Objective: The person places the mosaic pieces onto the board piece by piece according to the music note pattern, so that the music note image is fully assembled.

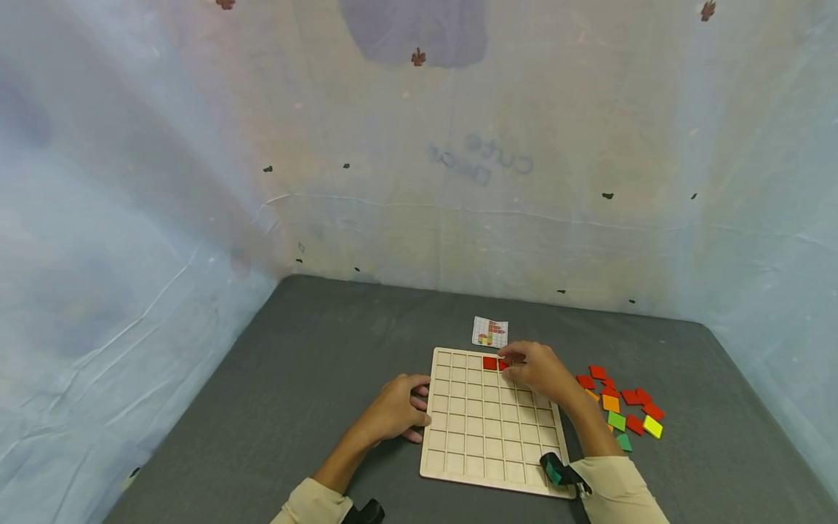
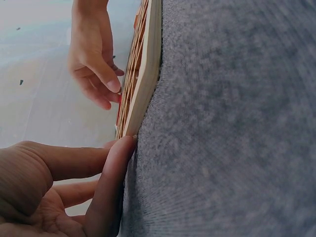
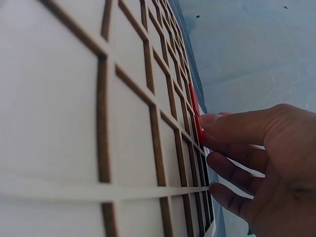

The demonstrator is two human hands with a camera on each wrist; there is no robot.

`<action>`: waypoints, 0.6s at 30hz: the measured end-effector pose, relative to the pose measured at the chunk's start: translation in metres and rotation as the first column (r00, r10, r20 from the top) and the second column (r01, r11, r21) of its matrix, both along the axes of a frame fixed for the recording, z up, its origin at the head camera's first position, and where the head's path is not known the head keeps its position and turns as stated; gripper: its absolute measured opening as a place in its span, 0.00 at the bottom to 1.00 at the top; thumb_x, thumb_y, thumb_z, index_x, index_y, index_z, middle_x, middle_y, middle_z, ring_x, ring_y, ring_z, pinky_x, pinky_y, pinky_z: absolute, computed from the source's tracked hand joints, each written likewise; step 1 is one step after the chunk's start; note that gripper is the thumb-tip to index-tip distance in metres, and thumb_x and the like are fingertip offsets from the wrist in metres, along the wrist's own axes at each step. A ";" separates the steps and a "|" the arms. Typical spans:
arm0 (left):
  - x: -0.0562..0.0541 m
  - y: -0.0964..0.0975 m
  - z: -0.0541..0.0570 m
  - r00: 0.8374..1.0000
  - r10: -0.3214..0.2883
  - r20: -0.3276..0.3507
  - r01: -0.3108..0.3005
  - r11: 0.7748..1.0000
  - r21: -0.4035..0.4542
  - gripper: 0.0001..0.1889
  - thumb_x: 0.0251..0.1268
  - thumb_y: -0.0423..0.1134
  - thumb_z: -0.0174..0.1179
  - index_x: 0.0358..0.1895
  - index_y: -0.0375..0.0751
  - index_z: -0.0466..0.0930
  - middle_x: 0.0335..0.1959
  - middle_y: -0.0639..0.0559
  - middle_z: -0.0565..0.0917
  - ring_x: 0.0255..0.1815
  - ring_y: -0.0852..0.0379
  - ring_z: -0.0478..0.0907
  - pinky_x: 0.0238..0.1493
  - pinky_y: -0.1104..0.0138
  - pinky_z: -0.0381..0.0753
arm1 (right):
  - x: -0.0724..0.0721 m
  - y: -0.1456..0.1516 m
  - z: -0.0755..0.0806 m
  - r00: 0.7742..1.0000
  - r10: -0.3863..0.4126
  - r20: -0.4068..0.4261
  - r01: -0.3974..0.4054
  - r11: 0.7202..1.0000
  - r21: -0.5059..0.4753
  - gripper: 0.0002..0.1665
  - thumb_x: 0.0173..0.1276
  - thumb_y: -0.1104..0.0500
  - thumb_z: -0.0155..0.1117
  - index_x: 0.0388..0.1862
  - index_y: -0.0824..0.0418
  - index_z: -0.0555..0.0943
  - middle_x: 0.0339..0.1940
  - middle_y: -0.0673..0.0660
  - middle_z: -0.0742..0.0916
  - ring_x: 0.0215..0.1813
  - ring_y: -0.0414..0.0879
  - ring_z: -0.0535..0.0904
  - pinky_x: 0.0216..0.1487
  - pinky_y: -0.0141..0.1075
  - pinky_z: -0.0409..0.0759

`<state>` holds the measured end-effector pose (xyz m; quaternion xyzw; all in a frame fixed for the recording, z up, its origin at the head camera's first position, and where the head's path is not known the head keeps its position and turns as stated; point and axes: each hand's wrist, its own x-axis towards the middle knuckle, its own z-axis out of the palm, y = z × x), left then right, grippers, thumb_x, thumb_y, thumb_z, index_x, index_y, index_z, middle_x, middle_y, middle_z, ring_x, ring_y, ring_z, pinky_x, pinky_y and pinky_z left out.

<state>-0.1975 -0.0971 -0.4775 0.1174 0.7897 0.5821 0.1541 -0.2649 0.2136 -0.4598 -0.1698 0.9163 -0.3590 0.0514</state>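
Note:
A wooden grid board (image 1: 474, 437) lies on the table, with one red square tile (image 1: 489, 363) in its far row. My left hand (image 1: 395, 409) is at the board's left side; its thumb and fingertips touch the edge, seen close in the left wrist view. At the far row my right hand (image 1: 538, 370) pinches a second red tile (image 3: 198, 129) between thumb and fingers, right beside the first one. The fingers partly cover this tile. Just beyond the board's far edge lies a small pattern card (image 1: 489, 332) printed with coloured shapes on a grid.
To the right of the board several loose red tiles (image 1: 597, 372) are scattered with an orange tile (image 1: 610, 403), a yellow tile (image 1: 652, 426) and green tiles (image 1: 616, 421). The grey table (image 1: 314, 364) meets a pale sheet wall (image 1: 419, 240) at the back.

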 end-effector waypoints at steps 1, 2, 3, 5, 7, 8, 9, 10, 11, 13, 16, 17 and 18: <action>0.000 0.000 0.000 1.000 0.000 0.000 0.000 1.000 0.000 0.37 0.58 0.19 0.69 0.74 0.28 0.71 0.55 0.39 0.75 0.46 0.49 0.80 0.26 0.58 0.92 | 0.001 0.000 0.000 1.000 -0.002 0.002 0.002 1.000 -0.002 0.19 0.71 0.66 0.72 0.59 0.64 0.87 0.52 0.58 0.90 0.55 0.55 0.86 0.57 0.53 0.88; 0.000 0.000 -0.001 1.000 0.000 0.001 0.000 1.000 0.001 0.37 0.58 0.19 0.69 0.74 0.28 0.71 0.55 0.39 0.75 0.46 0.49 0.80 0.26 0.58 0.92 | 0.002 0.001 0.000 1.000 -0.003 0.002 0.003 1.000 -0.004 0.19 0.71 0.65 0.72 0.60 0.63 0.87 0.53 0.58 0.90 0.56 0.56 0.85 0.58 0.54 0.87; 0.000 0.001 -0.001 1.000 0.000 0.001 0.000 1.000 0.001 0.37 0.58 0.19 0.69 0.74 0.28 0.71 0.55 0.39 0.75 0.46 0.49 0.80 0.26 0.58 0.92 | 0.002 0.001 -0.001 1.000 -0.002 0.000 0.002 1.000 -0.006 0.19 0.71 0.65 0.72 0.60 0.63 0.87 0.53 0.59 0.90 0.57 0.57 0.85 0.59 0.55 0.87; 0.000 0.001 -0.001 1.000 0.000 0.001 0.000 1.000 0.001 0.37 0.57 0.19 0.69 0.74 0.27 0.71 0.55 0.39 0.75 0.46 0.49 0.80 0.26 0.58 0.92 | 0.004 0.003 -0.001 1.000 -0.006 -0.007 0.006 1.000 -0.012 0.19 0.72 0.64 0.72 0.60 0.63 0.87 0.54 0.59 0.90 0.58 0.57 0.85 0.60 0.57 0.86; 0.000 0.001 0.000 1.000 -0.001 0.001 0.001 1.000 0.002 0.37 0.57 0.18 0.69 0.74 0.27 0.71 0.55 0.39 0.75 0.46 0.49 0.80 0.26 0.58 0.92 | 0.006 0.005 -0.002 1.000 -0.010 -0.018 0.010 1.000 -0.018 0.19 0.72 0.63 0.72 0.61 0.62 0.87 0.53 0.59 0.90 0.58 0.57 0.85 0.59 0.56 0.87; 0.000 0.001 0.000 1.000 -0.003 0.000 0.003 1.000 0.002 0.37 0.57 0.18 0.69 0.74 0.27 0.71 0.55 0.39 0.75 0.46 0.49 0.81 0.26 0.58 0.92 | 0.007 0.005 -0.002 1.000 -0.012 -0.029 0.011 1.000 -0.023 0.18 0.73 0.64 0.71 0.61 0.62 0.86 0.53 0.59 0.90 0.58 0.57 0.85 0.57 0.55 0.87; 0.000 0.001 0.000 1.000 -0.003 0.000 0.003 1.000 0.002 0.37 0.57 0.18 0.69 0.74 0.27 0.71 0.55 0.39 0.75 0.46 0.49 0.81 0.26 0.58 0.92 | 0.008 0.006 -0.001 0.999 -0.013 -0.037 0.012 0.999 -0.030 0.18 0.73 0.64 0.71 0.61 0.63 0.86 0.53 0.59 0.90 0.57 0.57 0.85 0.55 0.54 0.88; 0.000 0.001 0.000 1.000 -0.003 0.000 0.003 1.000 0.003 0.37 0.57 0.18 0.69 0.74 0.26 0.71 0.55 0.38 0.75 0.46 0.49 0.80 0.26 0.58 0.92 | 0.010 0.007 -0.001 0.999 -0.017 -0.046 0.015 0.999 -0.035 0.18 0.74 0.64 0.70 0.61 0.63 0.86 0.52 0.59 0.90 0.56 0.56 0.85 0.54 0.52 0.88; 0.000 0.001 0.000 1.000 -0.003 0.000 0.003 1.000 0.003 0.38 0.57 0.18 0.69 0.74 0.26 0.71 0.55 0.38 0.75 0.46 0.49 0.80 0.26 0.58 0.92 | 0.010 0.008 0.000 0.998 -0.018 -0.058 0.015 0.999 -0.036 0.17 0.74 0.64 0.69 0.61 0.63 0.86 0.52 0.59 0.90 0.55 0.56 0.85 0.52 0.51 0.88; 0.000 0.001 0.000 1.000 -0.002 0.001 0.002 1.000 0.004 0.38 0.57 0.18 0.69 0.74 0.26 0.70 0.55 0.38 0.75 0.46 0.49 0.80 0.26 0.58 0.92 | 0.012 0.009 0.001 0.997 -0.021 -0.077 0.018 0.999 -0.038 0.17 0.75 0.64 0.69 0.61 0.63 0.86 0.52 0.60 0.89 0.55 0.57 0.85 0.50 0.50 0.88; 0.000 0.000 -0.001 1.000 0.001 0.002 -0.001 1.000 0.003 0.38 0.57 0.18 0.69 0.74 0.26 0.70 0.55 0.39 0.75 0.46 0.49 0.80 0.26 0.58 0.92 | 0.015 0.011 0.002 0.995 -0.036 -0.088 0.032 0.999 -0.041 0.17 0.76 0.63 0.69 0.61 0.63 0.86 0.53 0.60 0.89 0.56 0.59 0.84 0.51 0.51 0.88; 0.000 0.000 -0.001 1.000 0.000 0.002 0.000 1.000 0.002 0.38 0.57 0.18 0.69 0.74 0.26 0.70 0.55 0.39 0.75 0.46 0.49 0.80 0.26 0.58 0.92 | 0.016 0.011 0.002 0.995 -0.043 -0.088 0.039 0.998 -0.044 0.18 0.75 0.62 0.69 0.62 0.63 0.86 0.53 0.60 0.89 0.57 0.60 0.84 0.52 0.52 0.88; 0.000 0.000 -0.002 1.000 -0.001 0.002 0.001 1.000 0.002 0.38 0.57 0.18 0.69 0.74 0.26 0.70 0.55 0.39 0.75 0.46 0.49 0.80 0.26 0.58 0.92 | 0.017 0.012 0.002 0.995 -0.051 -0.083 0.047 0.998 -0.049 0.18 0.76 0.62 0.69 0.62 0.63 0.86 0.54 0.60 0.89 0.58 0.60 0.83 0.53 0.51 0.88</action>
